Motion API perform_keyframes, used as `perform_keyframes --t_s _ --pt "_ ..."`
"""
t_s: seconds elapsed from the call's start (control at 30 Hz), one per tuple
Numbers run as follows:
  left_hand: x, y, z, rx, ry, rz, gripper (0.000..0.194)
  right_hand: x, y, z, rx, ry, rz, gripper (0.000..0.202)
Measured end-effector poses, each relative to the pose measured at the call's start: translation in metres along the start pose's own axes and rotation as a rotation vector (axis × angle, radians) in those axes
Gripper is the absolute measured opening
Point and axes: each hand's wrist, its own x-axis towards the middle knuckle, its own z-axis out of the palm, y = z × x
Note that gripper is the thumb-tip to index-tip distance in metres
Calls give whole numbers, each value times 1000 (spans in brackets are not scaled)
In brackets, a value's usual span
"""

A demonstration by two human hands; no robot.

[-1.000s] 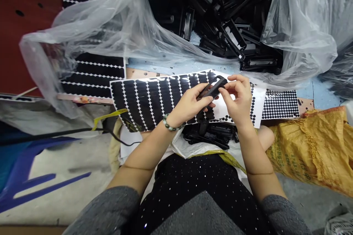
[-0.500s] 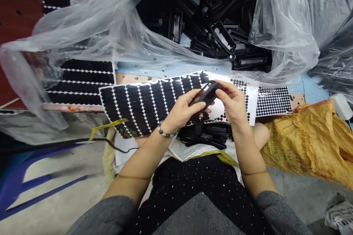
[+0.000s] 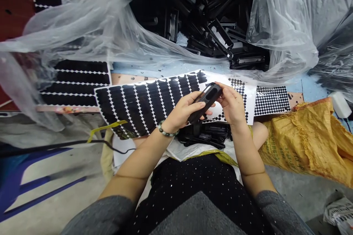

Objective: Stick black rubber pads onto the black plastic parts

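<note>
My left hand (image 3: 185,109), with a beaded bracelet at its wrist, is closed around the lower part of a black plastic casing (image 3: 210,94). The casing is long and narrow, tilted up to the right, with a smooth oval patch on its face. At its upper right end the thumb and fingers of my right hand (image 3: 232,103) grip it. Behind my hands lies a sheet of black stickers (image 3: 143,99) in rows. A white sheet with small round black stickers (image 3: 249,97) sits by my right hand. More black casings (image 3: 206,134) rest in my lap below.
A heap of black casings (image 3: 220,36) lies at the back between folds of clear plastic film (image 3: 281,25). A second sticker sheet (image 3: 78,82) is on the left. To the right are a dot sheet (image 3: 271,100) and a yellow woven sack (image 3: 298,139). A black cable (image 3: 68,143) runs from the left.
The casing has turned in my hands, so its face with the oval patch shows more fully. Both hands stay on it. The view has shifted slightly.
</note>
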Motion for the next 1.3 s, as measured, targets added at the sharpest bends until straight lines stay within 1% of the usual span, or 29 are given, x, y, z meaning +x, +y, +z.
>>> perform_keyframes --t_s 0.1,0.2,0.33,0.43,0.53,0.6,0.63,0.7,0.73,0.77,0.8,0.83,0.87,0.9,0.93,0.97,1.03,1.07,1.1,1.17,1.23,1.3 --pt "1 1 0 1 -13 -8 45 0 -2 -1 -33 -25 -10 46" --pt "0 -1 1 45 -14 26 46 2 -1 -2 -81 -16 -54 43" --pt "1 -4 2 144 49 108 42 3 2 1 -142 19 -106 40" --pt "3 -4 3 189 83 116 40 4 7 4 -185 53 -108 40" --pt "5 -6 5 143 40 65 42 6 10 4 -165 83 -98 43" --pt "7 -7 4 134 5 48 44 8 11 -1 -142 66 -88 48" --pt "9 -7 3 171 -20 56 44 7 10 -5 -146 57 -92 49" --pt "20 -6 -3 335 -69 119 41 4 8 -18 -196 46 -119 46" --pt "29 -3 -7 443 -71 173 40 1 6 -26 -243 10 -122 44" --pt "42 1 -11 550 -44 239 38 -3 5 -34 -295 -40 -113 41" --pt "58 6 -14 641 16 317 36 -7 4 -42 -365 -131 -83 39" --pt "76 14 -17 706 104 402 33 -12 5 -50 -438 -215 -51 38" --pt "96 22 -19 749 199 489 30 -16 6 -56 -506 -247 -31 37" --pt "116 31 -20 772 276 571 30 -19 7 -62 -564 -240 -22 36" --pt "136 39 -21 783 323 634 32 -22 10 -66 -602 -202 -21 35" --pt "155 46 -21 789 342 675 34 -25 12 -69 -622 -150 -25 33" --pt "182 55 -19 827 325 690 33 -28 18 -73 -623 -61 -27 32" --pt "190 56 -17 857 304 677 31 -28 21 -74 -610 -27 -25 32" --pt "193 55 -16 894 280 660 28 -28 24 -76 -595 8 -22 33" --pt "188 48 -14 958 231 632 21 -23 29 -81 -580 91 -14 35" --pt "170 41 -14 976 180 610 18 -12 32 -87 -616 191 -18 33" --pt "146 36 -15 930 135 589 19 5 35 -90 -710 264 -38 24"
